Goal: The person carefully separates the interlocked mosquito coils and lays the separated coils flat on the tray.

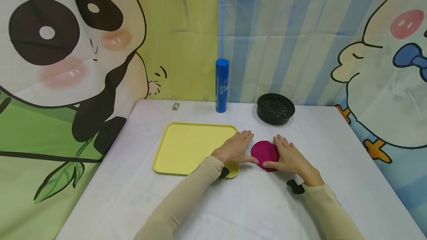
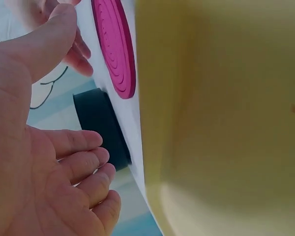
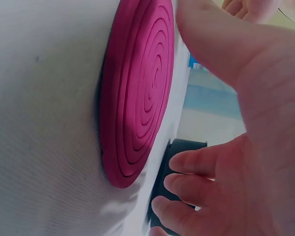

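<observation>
A flat magenta disc (image 1: 263,151) with spiral grooves lies on the white table, right of the yellow tray (image 1: 190,147). My left hand (image 1: 236,148) reaches past the tray's right edge, fingers extended and thumb pointing at the disc's left side. On the other side, my right hand (image 1: 291,159) frames the disc, its thumb overlapping the lower right rim in the head view. Seen from the right wrist, the disc (image 3: 137,93) sits flat on the cloth, with thumb and fingers spread beside it. Neither hand grips anything.
Behind the hands stands a round black ridged container (image 1: 275,109). A tall blue can (image 1: 221,86) is upright near the back edge, and a small metal piece (image 1: 175,106) lies left of it. Cartoon-printed curtains rise behind the table.
</observation>
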`<control>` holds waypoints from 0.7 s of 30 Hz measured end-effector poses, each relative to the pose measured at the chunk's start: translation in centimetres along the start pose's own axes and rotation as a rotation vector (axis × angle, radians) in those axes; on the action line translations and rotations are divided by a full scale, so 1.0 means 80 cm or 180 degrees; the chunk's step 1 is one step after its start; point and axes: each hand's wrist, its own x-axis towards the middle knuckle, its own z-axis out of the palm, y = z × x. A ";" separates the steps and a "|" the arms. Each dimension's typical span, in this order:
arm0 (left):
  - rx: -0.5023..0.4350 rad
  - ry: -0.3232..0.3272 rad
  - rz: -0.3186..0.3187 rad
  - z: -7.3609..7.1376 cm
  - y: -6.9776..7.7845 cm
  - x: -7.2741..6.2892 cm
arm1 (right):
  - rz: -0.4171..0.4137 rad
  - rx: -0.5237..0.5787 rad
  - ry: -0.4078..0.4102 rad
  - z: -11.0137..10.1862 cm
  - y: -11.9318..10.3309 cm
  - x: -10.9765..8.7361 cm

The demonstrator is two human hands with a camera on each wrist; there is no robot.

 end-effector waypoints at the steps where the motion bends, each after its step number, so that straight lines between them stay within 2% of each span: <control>1: 0.0020 0.0000 -0.0002 0.000 0.002 0.001 | -0.0001 0.0005 -0.0018 0.000 0.001 0.000; 5: 0.0132 -0.0026 0.0019 0.003 0.007 0.006 | -0.0041 -0.0010 -0.0081 0.002 0.004 -0.001; 13: 0.0176 -0.0067 0.0112 0.007 0.020 0.014 | -0.0170 0.0011 -0.0091 0.006 0.009 -0.005; 21: 0.0254 -0.0136 0.0022 0.015 0.023 0.024 | -0.0256 0.0031 -0.0103 0.002 0.005 -0.008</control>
